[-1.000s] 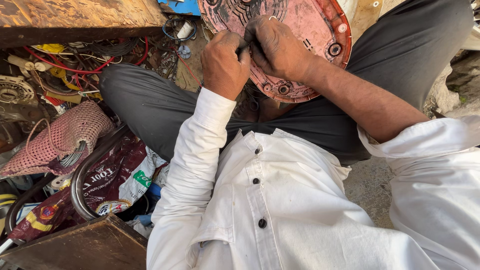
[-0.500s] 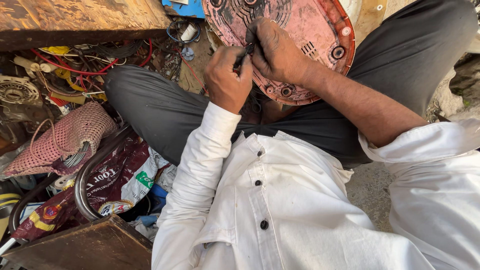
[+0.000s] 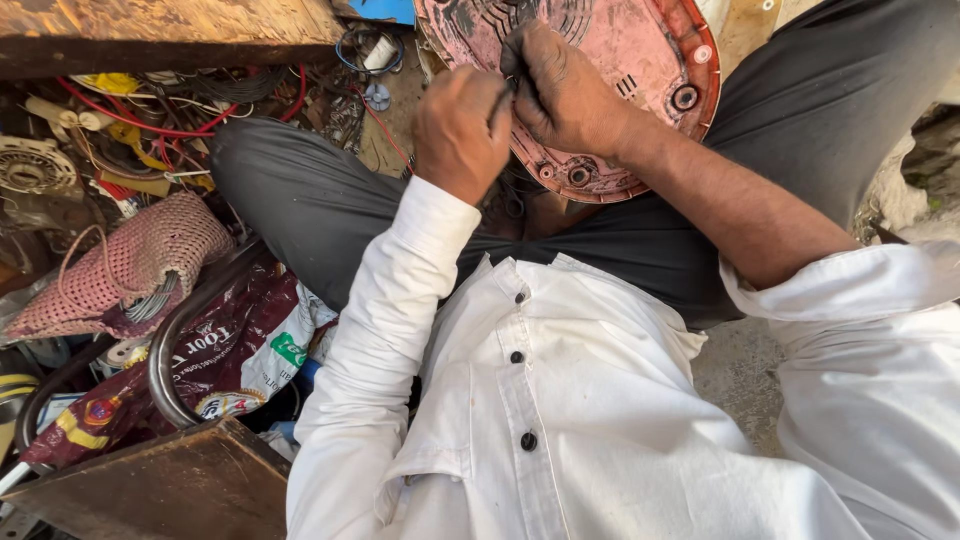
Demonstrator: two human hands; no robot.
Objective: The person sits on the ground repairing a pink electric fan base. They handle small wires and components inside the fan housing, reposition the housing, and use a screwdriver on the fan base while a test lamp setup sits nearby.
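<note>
- At top centre of the frame, two hands: left hand (image 3: 462,130) clenched into a fist, right hand (image 3: 562,92) closed with fingers curled, both pinching one thin dark tool (image 3: 500,97) between them.
- Beneath the hands, one round pink cover (image 3: 640,70), dirty and scuffed, resting on the lap between the knees; top edge cut off by the frame.
- Three dark screw bosses countable along the cover's rim, at right and lower edge; further ones hidden or out of frame.
- Tool mostly hidden by the fingers; only a short dark stretch visible, kind impossible to tell.
- Tool tip touching the cover's upper left part, just between the two hands; exact contact spot hidden.
- At upper left, one tangle of red and yellow wires (image 3: 150,110) under one wooden plank (image 3: 170,30); single wires too many and too knotted to count.
- At middle left, one woven pink bag (image 3: 130,265), with one curved metal tube (image 3: 175,340) and one dark red printed sack (image 3: 230,350) below it.
- At lower left, one brown wooden box corner (image 3: 170,490), partly cut off.
- Across the lower frame, white shirt (image 3: 600,420) with three dark buttons showing.
</note>
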